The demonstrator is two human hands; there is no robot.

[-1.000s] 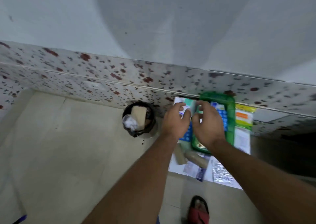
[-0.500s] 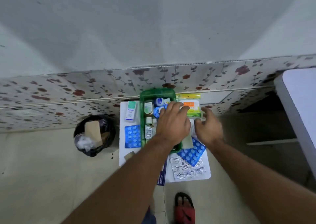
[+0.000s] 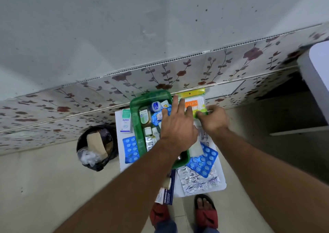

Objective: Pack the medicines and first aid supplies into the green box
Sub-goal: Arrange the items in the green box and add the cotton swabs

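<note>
Green box beside wall; right hand pinches swab pack, left hand spread.

Glossy plastic green box; crinkled foil blister strip.

A plain room in a home, seen from above. A pale tiled floor meets a grey-white painted wall at twelve o'clock, with a band of red-flower wall covering along its base. At nine o'clock stands a small bin lined with a black bag (holding crumpled waste). At six o'clock, feet in red house sandals; at three o'clock, a white table edge.
</note>
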